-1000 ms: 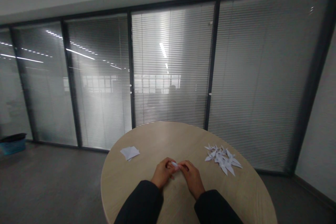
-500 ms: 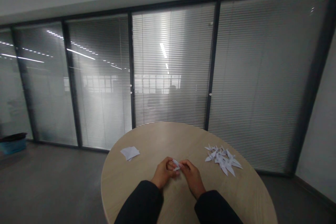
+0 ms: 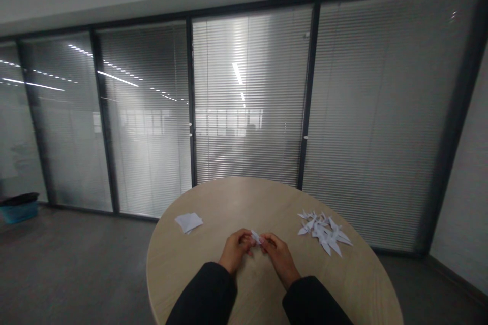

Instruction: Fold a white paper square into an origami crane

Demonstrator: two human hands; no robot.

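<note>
A small piece of folded white paper (image 3: 256,236) is pinched between my two hands above the middle of the round table. My left hand (image 3: 234,251) grips its left side with closed fingers. From the other side, my right hand (image 3: 278,254) holds it between thumb and fingertips. Parts of the paper are covered by the fingers, and its exact folds are too small to make out. A pile of folded white paper cranes (image 3: 324,231) lies to the right of my right hand. Beyond my left hand rests a small stack of white paper sheets (image 3: 189,222).
The round wooden table (image 3: 244,193) has its curved far edge close to a glass partition (image 3: 247,111) with blinds. A blue bin with a black liner (image 3: 19,209) stands on the grey floor at far left.
My left hand's fingers have shifted slightly and drawn closer together around the folded paper. The right hand stays nearly in place. The crane pile and the sheets have not moved.
</note>
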